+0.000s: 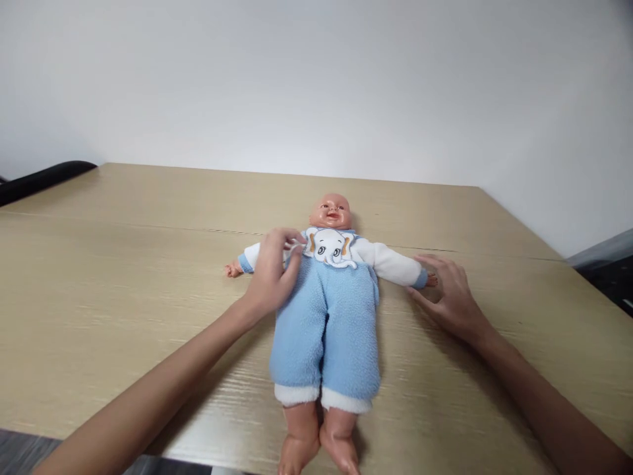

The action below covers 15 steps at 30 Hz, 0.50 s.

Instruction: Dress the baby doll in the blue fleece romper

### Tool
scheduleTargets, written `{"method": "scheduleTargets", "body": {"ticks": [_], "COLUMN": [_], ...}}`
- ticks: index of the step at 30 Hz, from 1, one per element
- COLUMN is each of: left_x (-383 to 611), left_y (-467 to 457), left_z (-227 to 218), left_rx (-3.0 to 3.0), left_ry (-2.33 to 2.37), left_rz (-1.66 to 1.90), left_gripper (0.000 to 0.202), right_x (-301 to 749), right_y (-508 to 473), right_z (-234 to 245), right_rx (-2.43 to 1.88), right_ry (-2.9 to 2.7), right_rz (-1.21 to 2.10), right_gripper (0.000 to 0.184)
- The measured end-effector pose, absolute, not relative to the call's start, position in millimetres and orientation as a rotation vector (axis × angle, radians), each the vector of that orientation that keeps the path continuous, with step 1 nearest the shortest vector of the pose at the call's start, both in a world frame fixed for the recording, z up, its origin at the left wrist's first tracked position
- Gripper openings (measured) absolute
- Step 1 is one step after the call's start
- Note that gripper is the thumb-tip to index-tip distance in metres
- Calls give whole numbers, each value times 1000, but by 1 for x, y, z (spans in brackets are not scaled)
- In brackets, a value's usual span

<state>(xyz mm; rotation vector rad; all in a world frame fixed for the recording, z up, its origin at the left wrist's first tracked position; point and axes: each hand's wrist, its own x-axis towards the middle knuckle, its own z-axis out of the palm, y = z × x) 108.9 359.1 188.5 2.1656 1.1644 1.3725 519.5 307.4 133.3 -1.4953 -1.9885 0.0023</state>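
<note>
A baby doll (326,330) lies on its back on the wooden table, head away from me and bare feet toward me. It wears a light blue and white fleece outfit with a white elephant patch (330,248) on the chest. My left hand (277,267) is over the doll's sleeve at the left, fingers curved and thumb apart, fingertips at the patch's edge; whether they touch it I cannot tell. Around the doll's outstretched hand at the right, my right hand (448,293) is open, with fingers and thumb on either side of the cuff.
The light wooden table (123,290) has a seam running across it and meets a pale wall (306,86) at the back. A dark curved object (49,179) shows past the left edge. Dark items (610,277) stand beyond the right edge.
</note>
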Motion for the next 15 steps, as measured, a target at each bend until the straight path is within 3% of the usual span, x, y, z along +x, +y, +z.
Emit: {"method": "scheduleTargets", "body": {"ticks": [3,7,15], "left_x": [145,197,241], "left_y": [357,374,415], "left_z": [215,227,206], "left_rx": [2424,2701,2811], "left_ry": [935,779,795], "left_rz": [1176,892,521], "left_gripper": [13,21,74], "right_x": [536,538,516], "right_y": [314,316,302], "right_z": [125,128,140], "right_rx": [-1538,-1552,-1438], "right_ry": [-1995,-1902,-1533], "right_rz": [177,277,520], "right_gripper": [66,50,52]}}
